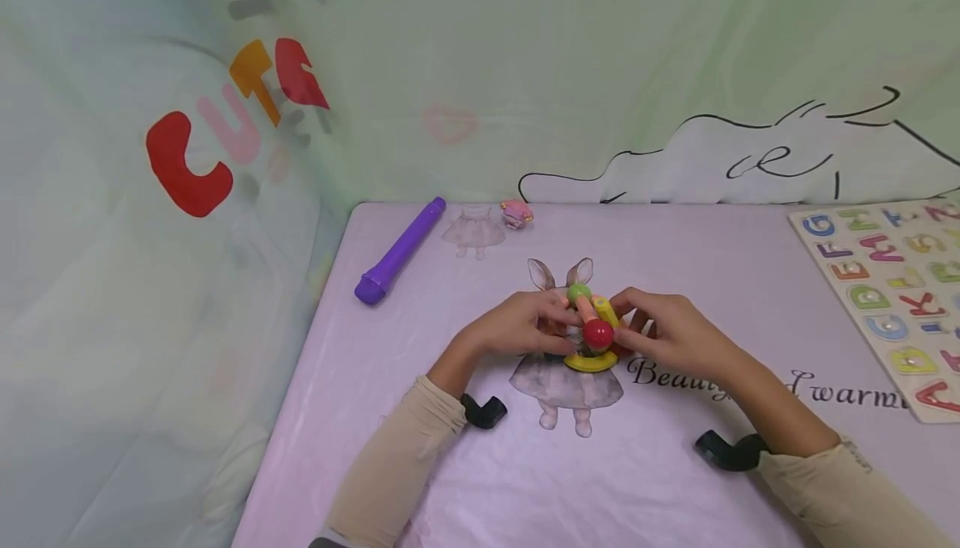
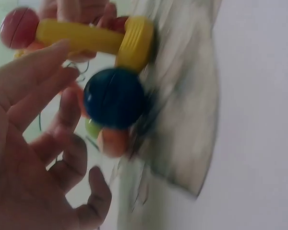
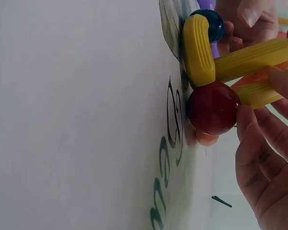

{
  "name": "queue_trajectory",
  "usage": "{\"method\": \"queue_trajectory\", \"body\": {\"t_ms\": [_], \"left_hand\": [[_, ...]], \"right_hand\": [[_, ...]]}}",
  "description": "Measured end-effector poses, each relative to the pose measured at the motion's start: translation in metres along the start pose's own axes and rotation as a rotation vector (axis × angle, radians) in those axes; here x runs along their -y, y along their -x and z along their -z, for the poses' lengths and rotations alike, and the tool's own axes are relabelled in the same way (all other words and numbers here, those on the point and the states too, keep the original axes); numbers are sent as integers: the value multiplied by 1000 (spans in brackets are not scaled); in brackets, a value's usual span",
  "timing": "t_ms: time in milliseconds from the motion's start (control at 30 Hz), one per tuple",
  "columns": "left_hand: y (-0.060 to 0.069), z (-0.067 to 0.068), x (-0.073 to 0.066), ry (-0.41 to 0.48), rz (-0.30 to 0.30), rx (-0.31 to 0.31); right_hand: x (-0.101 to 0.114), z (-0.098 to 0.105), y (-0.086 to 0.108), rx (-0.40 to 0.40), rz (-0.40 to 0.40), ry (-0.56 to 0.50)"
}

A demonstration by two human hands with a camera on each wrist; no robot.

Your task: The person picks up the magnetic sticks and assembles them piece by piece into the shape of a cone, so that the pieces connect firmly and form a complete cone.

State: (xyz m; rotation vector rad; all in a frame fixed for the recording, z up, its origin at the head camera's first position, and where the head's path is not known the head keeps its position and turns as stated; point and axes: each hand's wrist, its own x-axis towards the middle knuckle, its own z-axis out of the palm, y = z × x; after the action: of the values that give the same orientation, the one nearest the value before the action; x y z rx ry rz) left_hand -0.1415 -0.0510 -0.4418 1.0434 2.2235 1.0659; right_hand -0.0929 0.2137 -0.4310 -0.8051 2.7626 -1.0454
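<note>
A ball-and-rod building toy stands on the table between both hands. A red ball (image 1: pixel 598 334) and a green ball (image 1: pixel 579 293) top upright rods, with a curved yellow piece (image 1: pixel 591 362) low at the front. In the left wrist view, a blue ball (image 2: pixel 114 97) sits at its base. My left hand (image 1: pixel 528 324) is at the toy's left side, its fingers loosely bent and spread beside the rods; any contact is partly hidden. From the right, my right hand (image 1: pixel 667 333) pinches an upright yellow rod (image 3: pixel 260 93) just above a dark red ball (image 3: pixel 213 108).
A purple toy microphone (image 1: pixel 401 249) lies at the back left, and a small pink toy (image 1: pixel 516 213) is near the back edge. At the right is an alphabet board (image 1: pixel 892 314). Black curved pieces (image 1: pixel 486 412) show beside both wrists. Printed curtains hang behind and left.
</note>
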Motion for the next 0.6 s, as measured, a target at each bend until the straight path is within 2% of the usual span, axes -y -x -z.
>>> {"method": "queue_trajectory", "body": {"t_ms": [133, 300, 367, 533, 600], "left_hand": [[-4, -9, -6, -90, -17, -70], [-8, -20, -14, -193, -1, -166], [-8, -22, -15, -180, 7, -195], [-7, -18, -15, -46, 2, -269], [-6, -15, -14, -24, -9, -285]], "right_hand": [[1, 0, 0, -10, 0, 0], [2, 0, 0, -21, 1, -12], [2, 0, 0, -20, -12, -16], [0, 0, 0, -18, -44, -21], [0, 0, 0, -17, -47, -18]]}}
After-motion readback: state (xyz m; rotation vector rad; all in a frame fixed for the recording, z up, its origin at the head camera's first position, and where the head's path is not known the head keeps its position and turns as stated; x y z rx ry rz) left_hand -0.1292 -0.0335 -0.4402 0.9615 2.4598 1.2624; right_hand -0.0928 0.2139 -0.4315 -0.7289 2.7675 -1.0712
